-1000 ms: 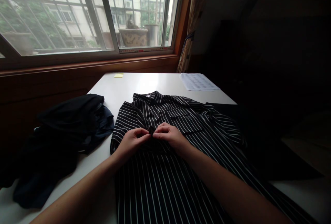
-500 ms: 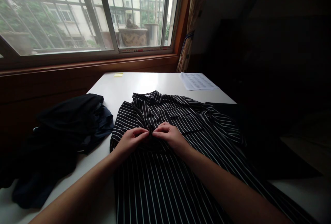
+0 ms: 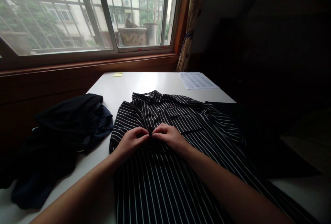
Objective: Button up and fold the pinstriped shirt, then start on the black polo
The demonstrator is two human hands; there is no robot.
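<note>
At mid-frame, the fingers (image 3: 159, 135) cover the pinched bit of the striped shirt (image 3: 144, 186), leaving its details too small and dark to tell. The bottom edge cuts off the striped shirt's lower end and both forearms (image 3: 85, 182). Print on the papers (image 3: 198, 81), upper right of centre, is illegible. Top and left edges crop the window (image 3: 137, 7).

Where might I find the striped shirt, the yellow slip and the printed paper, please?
Striped shirt (image 3: 162, 174): head view, lower front.
Yellow slip (image 3: 117, 74): head view, upper surface.
Printed paper (image 3: 198, 80): head view, printed middle.
</note>
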